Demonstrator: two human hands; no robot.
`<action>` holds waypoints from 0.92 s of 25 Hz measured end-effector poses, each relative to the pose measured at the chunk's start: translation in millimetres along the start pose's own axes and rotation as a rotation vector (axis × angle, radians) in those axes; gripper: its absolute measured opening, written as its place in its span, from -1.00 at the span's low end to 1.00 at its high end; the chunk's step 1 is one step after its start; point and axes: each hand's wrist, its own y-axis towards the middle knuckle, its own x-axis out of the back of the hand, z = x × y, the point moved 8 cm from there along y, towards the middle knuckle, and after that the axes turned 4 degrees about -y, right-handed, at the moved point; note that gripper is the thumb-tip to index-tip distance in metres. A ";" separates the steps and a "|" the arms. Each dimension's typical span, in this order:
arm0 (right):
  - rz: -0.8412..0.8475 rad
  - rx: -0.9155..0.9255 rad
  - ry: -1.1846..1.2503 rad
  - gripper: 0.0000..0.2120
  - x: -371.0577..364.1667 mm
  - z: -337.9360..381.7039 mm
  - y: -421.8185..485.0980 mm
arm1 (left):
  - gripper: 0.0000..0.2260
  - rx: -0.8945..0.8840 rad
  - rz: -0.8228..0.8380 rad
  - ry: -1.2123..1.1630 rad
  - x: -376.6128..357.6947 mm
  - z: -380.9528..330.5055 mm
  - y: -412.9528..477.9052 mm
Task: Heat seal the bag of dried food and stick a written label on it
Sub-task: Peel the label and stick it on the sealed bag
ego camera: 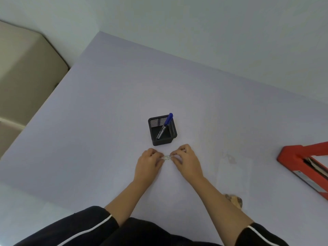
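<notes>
A small white label (pixel 167 157) with writing on it is pinched between my left hand (pixel 148 164) and my right hand (pixel 187 161), just above the table in front of me. A clear plastic bag (pixel 234 172) lies flat to the right of my right hand, with brown dried food (pixel 234 200) at its near end, partly hidden by my forearm. The red heat sealer (pixel 301 160) sits at the right edge with its arm raised. A blue marker (pixel 165 126) stands in a black mesh pen holder (pixel 162 132) just beyond my hands.
The pale lavender table (pixel 106 103) meets a white wall at the back. A beige cushioned seat (pixel 23 71) stands off the table's left edge.
</notes>
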 end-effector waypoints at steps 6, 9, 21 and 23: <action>-0.016 -0.168 0.487 -0.96 23.2 12.7 -12.0 | -0.97 0.327 0.035 -0.508 23.4 -3.3 -2.0; -0.067 -0.244 0.690 -0.94 40.4 24.3 -29.7 | -0.94 0.319 0.037 -0.740 46.1 -22.2 -8.7; -0.134 -0.236 0.905 -0.88 87.6 61.3 -83.8 | -0.70 -0.259 -0.221 -0.389 105.8 -92.6 -49.4; -0.145 -0.243 0.934 -0.87 89.6 62.4 -88.3 | -0.71 -0.314 -0.228 -0.346 107.5 -101.7 -53.9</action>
